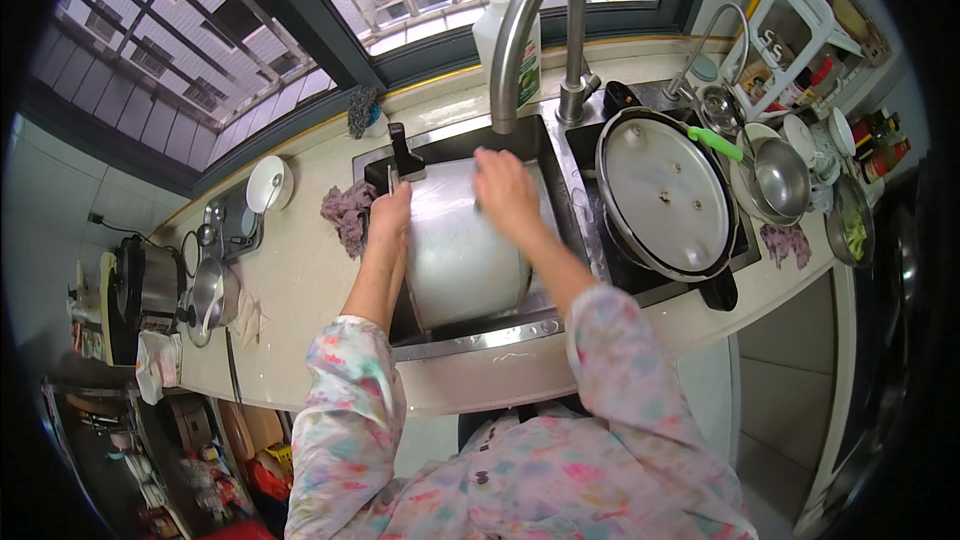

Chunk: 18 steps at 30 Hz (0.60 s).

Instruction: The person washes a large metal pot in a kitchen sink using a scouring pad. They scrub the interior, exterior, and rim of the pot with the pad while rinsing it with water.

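A large metal pot [465, 255], probably a pressure cooker body, lies on its side in the left sink basin [544, 146]. My left hand [391, 214] grips its rim at the left. A black handle [403, 150] sticks up near that rim. My right hand [506, 191] presses on the pot's wall, blurred, with fingers bent; whether something is under the fingers is hidden. Above it arches the steel faucet [517, 37], with no water stream visible. On the right basin rests a round metal lid [667, 195] with a black handle [720, 292].
A purple rag [349, 214] lies left of the sink, and a white bowl [270, 184] stands farther left. A soap pump bottle [529, 52] is behind the faucet. At right are a steel ladle [781, 176] with a green handle and a pan of greens [851, 221].
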Each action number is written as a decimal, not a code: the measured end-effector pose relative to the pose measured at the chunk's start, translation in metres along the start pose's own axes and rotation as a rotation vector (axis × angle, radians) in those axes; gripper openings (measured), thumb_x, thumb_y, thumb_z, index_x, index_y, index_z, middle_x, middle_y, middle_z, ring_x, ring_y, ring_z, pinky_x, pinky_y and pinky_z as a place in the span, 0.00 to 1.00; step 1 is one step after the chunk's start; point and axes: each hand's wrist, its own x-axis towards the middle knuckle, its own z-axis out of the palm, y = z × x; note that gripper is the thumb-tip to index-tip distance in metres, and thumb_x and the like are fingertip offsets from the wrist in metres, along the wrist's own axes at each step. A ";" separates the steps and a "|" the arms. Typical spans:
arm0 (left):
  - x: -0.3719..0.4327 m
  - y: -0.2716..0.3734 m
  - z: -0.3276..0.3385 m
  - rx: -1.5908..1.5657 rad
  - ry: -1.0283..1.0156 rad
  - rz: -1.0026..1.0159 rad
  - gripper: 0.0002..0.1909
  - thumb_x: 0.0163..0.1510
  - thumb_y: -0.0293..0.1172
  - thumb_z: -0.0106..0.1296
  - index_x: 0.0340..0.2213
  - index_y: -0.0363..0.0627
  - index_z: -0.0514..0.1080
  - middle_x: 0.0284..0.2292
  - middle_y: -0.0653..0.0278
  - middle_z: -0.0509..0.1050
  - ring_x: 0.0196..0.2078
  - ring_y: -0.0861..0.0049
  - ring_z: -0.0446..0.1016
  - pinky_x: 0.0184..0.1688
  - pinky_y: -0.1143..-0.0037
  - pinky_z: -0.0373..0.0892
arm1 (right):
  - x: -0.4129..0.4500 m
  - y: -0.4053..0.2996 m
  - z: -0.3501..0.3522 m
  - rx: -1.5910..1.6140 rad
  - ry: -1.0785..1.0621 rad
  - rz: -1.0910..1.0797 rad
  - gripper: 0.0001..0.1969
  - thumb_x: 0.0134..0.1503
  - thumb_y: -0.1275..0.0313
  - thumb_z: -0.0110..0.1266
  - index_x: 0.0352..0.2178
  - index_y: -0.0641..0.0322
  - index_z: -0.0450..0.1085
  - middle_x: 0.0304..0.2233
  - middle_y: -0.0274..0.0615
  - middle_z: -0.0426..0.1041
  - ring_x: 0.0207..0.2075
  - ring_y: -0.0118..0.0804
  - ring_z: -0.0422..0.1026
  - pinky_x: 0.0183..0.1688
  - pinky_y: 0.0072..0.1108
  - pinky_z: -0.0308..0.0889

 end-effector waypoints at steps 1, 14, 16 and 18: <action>0.002 0.003 0.008 -0.013 0.002 0.023 0.21 0.48 0.41 0.48 0.26 0.26 0.69 0.24 0.59 0.70 0.23 0.77 0.64 0.27 0.73 0.61 | 0.014 0.025 0.007 0.070 -0.065 0.149 0.17 0.48 0.67 0.46 0.40 0.61 0.63 0.37 0.39 0.67 0.43 0.40 0.62 0.42 0.34 0.60; 0.005 0.018 -0.013 0.082 -0.044 0.015 0.22 0.48 0.39 0.48 0.32 0.24 0.68 0.29 0.51 0.72 0.29 0.68 0.71 0.33 0.72 0.64 | 0.032 0.004 0.020 -0.016 -0.261 0.198 0.16 0.51 0.65 0.42 0.41 0.57 0.63 0.39 0.41 0.66 0.43 0.45 0.62 0.41 0.38 0.61; -0.002 0.015 -0.018 -0.158 -0.237 -0.078 0.20 0.50 0.37 0.47 0.37 0.28 0.67 0.31 0.55 0.72 0.30 0.73 0.69 0.36 0.75 0.64 | 0.034 0.009 0.020 0.013 -0.317 0.235 0.16 0.51 0.65 0.42 0.42 0.57 0.63 0.40 0.43 0.65 0.43 0.46 0.62 0.42 0.37 0.61; -0.007 -0.017 -0.019 -0.004 -0.137 0.121 0.21 0.50 0.39 0.46 0.36 0.28 0.67 0.30 0.54 0.72 0.31 0.72 0.70 0.36 0.74 0.65 | 0.033 0.010 0.020 0.089 -0.261 0.233 0.17 0.51 0.66 0.43 0.42 0.59 0.62 0.41 0.44 0.65 0.44 0.46 0.62 0.44 0.36 0.60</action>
